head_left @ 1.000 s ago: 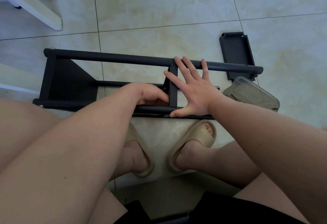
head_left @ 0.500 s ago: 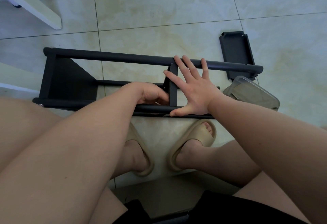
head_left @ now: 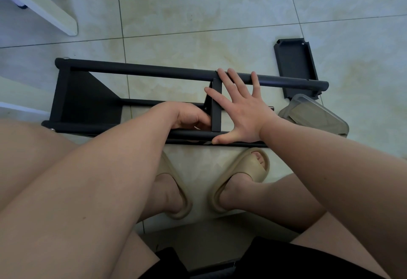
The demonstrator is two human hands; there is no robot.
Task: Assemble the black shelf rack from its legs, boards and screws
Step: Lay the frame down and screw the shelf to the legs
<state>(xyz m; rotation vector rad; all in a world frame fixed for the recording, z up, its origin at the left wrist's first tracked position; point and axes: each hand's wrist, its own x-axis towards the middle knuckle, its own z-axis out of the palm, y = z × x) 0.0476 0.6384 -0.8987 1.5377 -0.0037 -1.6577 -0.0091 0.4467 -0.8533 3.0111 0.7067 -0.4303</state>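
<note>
A half-built black shelf rack [head_left: 136, 74] lies on its side on a pale tiled floor [head_left: 176, 25], spanning the 9 to 3 o'clock line in front of a seated person. A white furniture leg [head_left: 44, 3] slants across the 10 o'clock corner.

At the rack's 9 o'clock end, an end board [head_left: 88, 98] joins the far leg [head_left: 176, 73] and the near leg [head_left: 105, 128], with a screw head showing at each corner.

The left hand [head_left: 189, 118] reaches between the two legs to the left face of the middle board [head_left: 217, 107]. Its fingers [head_left: 202, 122] are curled against that board, and a small pale glint shows beneath them. Whether they grasp a screw or a tool cannot be told.

The right hand [head_left: 242, 111] lies flat across the frame just right of the middle board with its fingers [head_left: 235, 78] spread and straight, gripping nothing. The fingertips rest on the far leg, the forefinger crosses the middle board's edge, and the thumb presses the near leg.

At 2 o'clock a loose board [head_left: 295, 65] lies flat on the floor beyond the rack's end, partly behind the far leg. A clear plastic container [head_left: 312, 113] sits tilted at 3 o'clock, just beside the right wrist.

At 6 o'clock from the rack, two beige slippers [head_left: 242, 173] point toward the near leg.
</note>
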